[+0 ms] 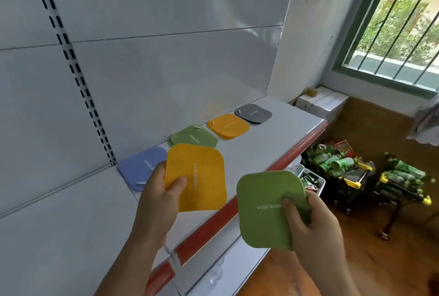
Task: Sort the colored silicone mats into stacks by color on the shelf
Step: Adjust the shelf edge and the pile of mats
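My left hand (pixel 159 197) pinches a yellow-orange silicone mat (pixel 198 177) by its left edge, held above the front of the white shelf (pixel 273 134). My right hand (pixel 308 219) grips a green mat (pixel 263 205) at its right side, out past the shelf's red front edge. Along the back of the shelf lie four stacks in a row: a blue stack (pixel 140 165), a green stack (pixel 194 137), an orange stack (pixel 228 126) and a dark grey stack (pixel 253 113). The held yellow mat covers part of the blue and green stacks.
A white back panel with a slotted upright (pixel 71 62) rises behind the shelf. A white box (pixel 323 100) stands past the shelf's right end. On the wooden floor below are small carts of green bottles (pixel 337 162) and a white bin (pixel 311 179). A barred window (pixel 399 24) is at the right.
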`<action>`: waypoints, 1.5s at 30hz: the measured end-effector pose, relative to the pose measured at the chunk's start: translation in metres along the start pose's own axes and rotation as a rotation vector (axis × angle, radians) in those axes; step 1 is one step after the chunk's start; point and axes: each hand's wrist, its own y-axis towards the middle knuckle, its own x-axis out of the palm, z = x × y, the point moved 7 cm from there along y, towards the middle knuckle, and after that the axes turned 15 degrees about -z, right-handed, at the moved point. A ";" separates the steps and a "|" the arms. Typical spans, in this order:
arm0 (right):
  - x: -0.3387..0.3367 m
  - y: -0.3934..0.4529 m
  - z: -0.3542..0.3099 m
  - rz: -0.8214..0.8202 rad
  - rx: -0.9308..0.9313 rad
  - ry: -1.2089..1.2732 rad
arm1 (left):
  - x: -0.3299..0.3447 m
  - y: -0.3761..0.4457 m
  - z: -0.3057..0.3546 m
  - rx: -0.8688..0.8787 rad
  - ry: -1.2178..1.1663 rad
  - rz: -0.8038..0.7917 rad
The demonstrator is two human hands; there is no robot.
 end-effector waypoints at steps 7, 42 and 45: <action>-0.025 0.110 0.017 -0.194 -0.080 0.040 | 0.041 0.049 0.005 -0.019 -0.019 0.189; 0.219 0.284 -0.058 -0.476 -0.590 -0.866 | -0.028 0.075 -0.011 -0.106 -0.091 0.745; 0.207 0.287 -0.055 -0.457 -0.664 -0.928 | -0.013 0.088 -0.004 -0.109 -0.114 0.751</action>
